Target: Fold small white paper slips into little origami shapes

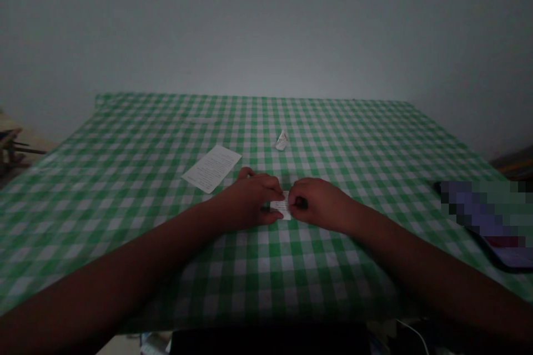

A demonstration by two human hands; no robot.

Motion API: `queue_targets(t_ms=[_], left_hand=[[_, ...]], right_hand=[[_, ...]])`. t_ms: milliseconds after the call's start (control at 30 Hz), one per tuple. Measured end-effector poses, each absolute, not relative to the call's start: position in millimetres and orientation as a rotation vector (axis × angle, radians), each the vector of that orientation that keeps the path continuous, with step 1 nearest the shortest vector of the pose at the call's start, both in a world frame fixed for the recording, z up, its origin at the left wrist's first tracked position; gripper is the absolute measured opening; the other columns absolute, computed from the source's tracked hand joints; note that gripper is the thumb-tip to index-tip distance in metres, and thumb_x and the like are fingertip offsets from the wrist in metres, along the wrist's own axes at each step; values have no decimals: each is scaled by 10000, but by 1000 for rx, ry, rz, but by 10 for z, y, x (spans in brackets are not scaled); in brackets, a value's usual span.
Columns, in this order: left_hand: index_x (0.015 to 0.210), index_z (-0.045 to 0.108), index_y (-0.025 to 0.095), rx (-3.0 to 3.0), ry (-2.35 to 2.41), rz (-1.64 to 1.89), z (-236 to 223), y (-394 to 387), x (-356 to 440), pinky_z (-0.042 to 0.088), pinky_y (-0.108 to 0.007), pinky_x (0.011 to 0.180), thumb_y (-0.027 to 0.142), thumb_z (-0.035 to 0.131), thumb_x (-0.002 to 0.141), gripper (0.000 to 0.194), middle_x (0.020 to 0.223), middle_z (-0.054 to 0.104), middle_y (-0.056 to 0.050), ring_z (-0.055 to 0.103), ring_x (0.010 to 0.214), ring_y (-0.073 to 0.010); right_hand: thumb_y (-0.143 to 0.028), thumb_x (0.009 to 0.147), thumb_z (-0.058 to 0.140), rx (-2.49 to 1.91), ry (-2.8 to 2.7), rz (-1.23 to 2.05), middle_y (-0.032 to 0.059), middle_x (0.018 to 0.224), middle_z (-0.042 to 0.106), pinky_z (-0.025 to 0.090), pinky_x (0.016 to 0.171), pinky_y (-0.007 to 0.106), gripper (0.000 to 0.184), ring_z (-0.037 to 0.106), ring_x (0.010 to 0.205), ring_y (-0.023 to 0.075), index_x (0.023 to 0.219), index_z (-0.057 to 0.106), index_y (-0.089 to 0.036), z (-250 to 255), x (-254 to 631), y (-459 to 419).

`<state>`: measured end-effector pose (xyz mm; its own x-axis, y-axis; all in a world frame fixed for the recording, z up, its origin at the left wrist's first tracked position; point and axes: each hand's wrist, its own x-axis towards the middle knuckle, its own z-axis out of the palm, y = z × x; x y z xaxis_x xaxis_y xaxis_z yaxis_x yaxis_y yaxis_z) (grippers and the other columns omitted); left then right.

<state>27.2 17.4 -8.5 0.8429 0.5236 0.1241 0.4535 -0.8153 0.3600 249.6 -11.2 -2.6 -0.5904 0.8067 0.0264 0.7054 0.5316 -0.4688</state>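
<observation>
A small piece of printed paper [281, 208] lies on the checked cloth between my two hands. My left hand [254, 199] holds its left side, thumb at the lower edge and fingers at the upper one. Curled at the paper's right edge, my right hand [314, 201] pinches it between thumb and forefinger. Beyond my left hand rests a larger printed sheet [213, 169], lying flat and turned at an angle. A crumpled scrap of paper [282, 141] sits farther back, near the middle.
A green and white checked tablecloth [333, 138] covers the table, which reaches to a pale wall [266, 39]. At the right edge lies a phone [491, 227] with its screen blurred. A thin pale strip [202, 120] lies at the back left. A white cable [414, 333] hangs below the front edge.
</observation>
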Motion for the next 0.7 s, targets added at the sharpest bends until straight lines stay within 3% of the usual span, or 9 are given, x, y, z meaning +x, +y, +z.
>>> queue_targets(t_ms=[233,467,600,700], left_hand=[[1098,692,250,2747,748,307,-83,170,267,235,-437,959,399,713,852,288,1163,698,-22,615,1073,-228],[1156,672,209,2871,715,269,-66,176,223,334,-435,909,406,625,915,315,1099,660,-65,606,1029,-239],[1173,677,181,2864,752,266,-59,212,169,403,-407,868,338,547,965,291,1010,652,-66,614,960,-222],[1153,682,160,2800,732,338,-70,254,129,449,-369,843,269,508,977,270,987,653,-74,612,934,-208]], right_hand=[[-171,827,617,-1459,-2336,392,22,737,625,394,673,288,92,544,706,154,742,652,-176,-123,2474,102],[-176,896,561,-1377,-2193,379,29,839,666,461,727,293,77,604,780,162,883,635,-189,-113,2528,-18],[-169,935,507,-1258,-2196,359,82,1024,699,502,851,361,184,637,945,201,1072,631,-177,-96,2562,-84],[-155,941,507,-1087,-2360,411,86,1067,694,500,915,382,206,620,1021,209,1095,641,-177,-65,2554,-125]])
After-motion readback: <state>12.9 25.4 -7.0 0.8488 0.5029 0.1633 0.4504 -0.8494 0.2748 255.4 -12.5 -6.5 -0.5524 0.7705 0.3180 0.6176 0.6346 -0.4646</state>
